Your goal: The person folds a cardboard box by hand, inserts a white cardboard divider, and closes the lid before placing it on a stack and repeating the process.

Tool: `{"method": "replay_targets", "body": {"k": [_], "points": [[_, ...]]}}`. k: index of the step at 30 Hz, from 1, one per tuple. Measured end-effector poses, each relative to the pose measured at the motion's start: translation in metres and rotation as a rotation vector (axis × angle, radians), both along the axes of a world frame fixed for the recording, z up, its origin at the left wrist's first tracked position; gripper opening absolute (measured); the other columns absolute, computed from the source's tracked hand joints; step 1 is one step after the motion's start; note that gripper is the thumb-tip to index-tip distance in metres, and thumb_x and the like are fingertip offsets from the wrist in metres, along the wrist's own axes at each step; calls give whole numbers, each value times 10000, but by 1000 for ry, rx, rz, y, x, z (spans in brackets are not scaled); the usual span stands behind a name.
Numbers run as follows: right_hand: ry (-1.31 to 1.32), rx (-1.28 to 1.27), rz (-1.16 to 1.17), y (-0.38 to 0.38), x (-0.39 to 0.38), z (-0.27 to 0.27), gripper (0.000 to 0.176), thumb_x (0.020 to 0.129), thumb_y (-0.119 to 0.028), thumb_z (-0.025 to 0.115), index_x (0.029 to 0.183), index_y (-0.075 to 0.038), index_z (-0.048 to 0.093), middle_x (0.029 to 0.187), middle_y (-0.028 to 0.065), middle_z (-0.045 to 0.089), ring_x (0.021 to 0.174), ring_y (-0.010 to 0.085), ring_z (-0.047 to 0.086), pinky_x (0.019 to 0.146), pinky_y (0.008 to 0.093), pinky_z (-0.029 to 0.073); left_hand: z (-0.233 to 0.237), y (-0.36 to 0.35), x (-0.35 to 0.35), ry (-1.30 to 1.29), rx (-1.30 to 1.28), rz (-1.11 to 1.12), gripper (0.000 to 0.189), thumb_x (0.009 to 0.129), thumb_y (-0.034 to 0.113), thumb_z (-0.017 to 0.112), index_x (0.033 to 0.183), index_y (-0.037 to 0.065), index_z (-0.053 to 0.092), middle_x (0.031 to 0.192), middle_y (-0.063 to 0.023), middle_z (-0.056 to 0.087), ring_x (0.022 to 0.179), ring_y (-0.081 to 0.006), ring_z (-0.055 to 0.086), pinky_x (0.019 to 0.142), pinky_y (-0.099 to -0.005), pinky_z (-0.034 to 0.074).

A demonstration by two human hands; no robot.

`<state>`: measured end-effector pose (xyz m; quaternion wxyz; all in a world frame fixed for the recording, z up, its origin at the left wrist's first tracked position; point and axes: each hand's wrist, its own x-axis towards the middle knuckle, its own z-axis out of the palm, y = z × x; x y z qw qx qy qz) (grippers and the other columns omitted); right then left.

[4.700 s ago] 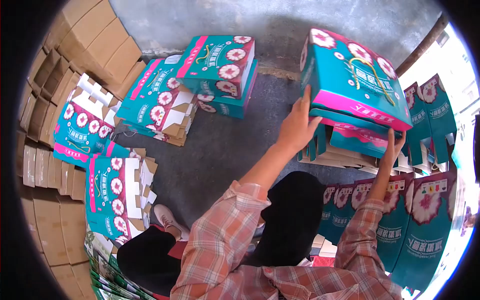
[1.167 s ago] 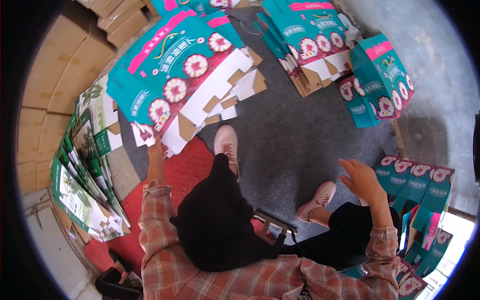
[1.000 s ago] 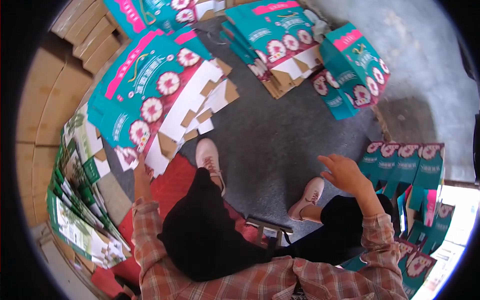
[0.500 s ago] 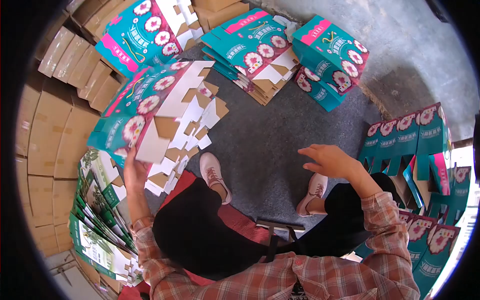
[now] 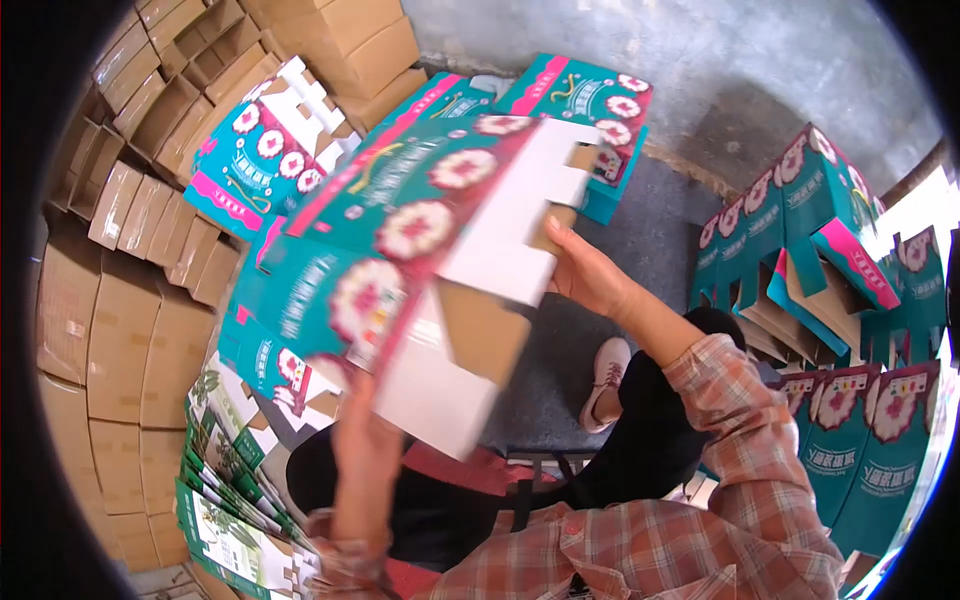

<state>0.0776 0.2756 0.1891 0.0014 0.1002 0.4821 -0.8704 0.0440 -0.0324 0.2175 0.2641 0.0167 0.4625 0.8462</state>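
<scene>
A teal and pink printed carton (image 5: 400, 215), folded flat and tilted, is held up in front of me. White and brown flaps (image 5: 480, 330) stick out along its right side. My left hand (image 5: 368, 425), blurred, grips its lower edge near the printed flowers, with some fingers hidden by the board. At the flap side, my right hand (image 5: 590, 270) pinches a flap, thumb on top and the other fingers mostly behind it.
Brown boxes (image 5: 135, 345) are stacked at left. Green-and-white printed cartons (image 5: 230, 510) fan out below them. More teal cartons (image 5: 585, 95) lie ahead by the wall, and opened-up ones (image 5: 780, 230) stand at right. A shoe (image 5: 607, 380) rests on the dark floor.
The left hand has lifted the carton off the pile and brought it right, toward my middle. My right hand, empty and spread before, has moved up and taken hold of its flap side.
</scene>
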Motion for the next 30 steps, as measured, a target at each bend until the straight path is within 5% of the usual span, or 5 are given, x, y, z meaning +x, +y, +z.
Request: {"method": "replay_targets", "body": {"k": [7, 9, 12, 17, 30], "points": [[-35, 64, -66, 26, 38, 35, 486, 966, -402, 470, 1276, -28, 488, 1214, 112, 580, 1073, 210, 598, 908, 373, 491, -88, 34, 105, -540, 286, -580, 395, 981, 350, 460, 1169, 15, 553, 958, -142, 664, 903, -248, 646, 742, -349, 516], [-69, 203, 36, 17, 38, 26, 505, 960, -432, 471, 1262, -29, 506, 1156, 104, 607, 1023, 214, 615, 855, 363, 502, -78, 13, 104, -307, -324, -907, 407, 958, 390, 511, 987, 2, 631, 755, -112, 655, 725, -220, 640, 610, -304, 486], [-173, 307, 182, 11, 35, -7, 506, 956, -430, 467, 1253, -22, 506, 1144, 118, 611, 993, 221, 625, 825, 352, 512, -60, 11, 98, 207, -866, -562, 432, 913, 412, 582, 873, -12, 656, 716, -81, 646, 670, -203, 622, 592, -306, 487], [-267, 360, 171, 9, 45, -19, 485, 951, -393, 462, 1196, 20, 531, 1075, 158, 633, 921, 244, 649, 786, 375, 536, -72, 70, 81, 813, -880, -250, 814, 800, 322, 708, 1403, -21, 282, 1325, -245, 418, 1077, -313, 557, 871, -366, 475], [-211, 952, -187, 91, 28, -20, 316, 811, -235, 515, 808, 46, 659, 693, 151, 662, 626, 240, 663, 610, 351, 529, -81, 68, 72, 1126, -918, -90, 646, 768, -44, 441, 1402, -21, 325, 1362, -262, 406, 1215, -387, 464, 1016, -405, 381]]}}
